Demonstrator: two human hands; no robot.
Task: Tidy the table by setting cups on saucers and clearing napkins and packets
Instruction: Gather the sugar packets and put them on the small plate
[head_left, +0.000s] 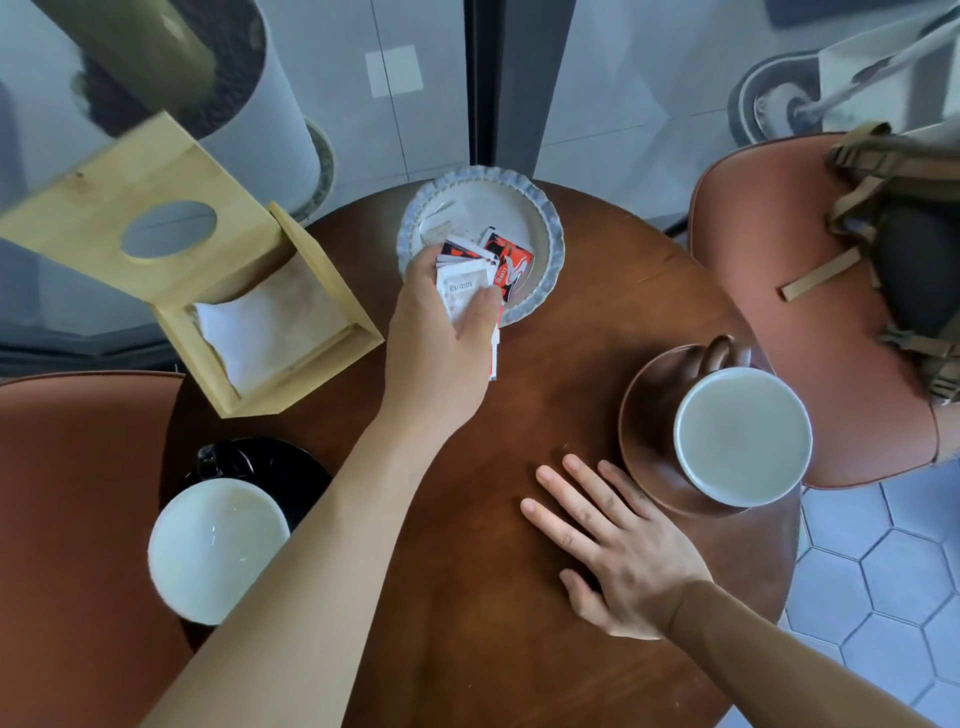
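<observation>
My left hand (441, 332) grips a small stack of red, black and white packets (465, 286) over the near rim of a pale scalloped dish (548, 228) at the table's far side. More packets (511, 267) lie inside the dish. My right hand (618, 551) rests flat on the round brown table (467, 597), fingers spread, holding nothing. A brown cup (743, 434) stands on a brown saucer (649, 415) at the right edge. A black cup (218, 548) sits on a black saucer (275, 462) at the near left.
A wooden napkin box (311, 358) with its lid (124, 208) swung up holds white napkins (270, 322) at the far left. Brown chairs stand left (78, 519) and right (810, 260); a bag (904, 249) lies on the right one. Glass panels lie behind.
</observation>
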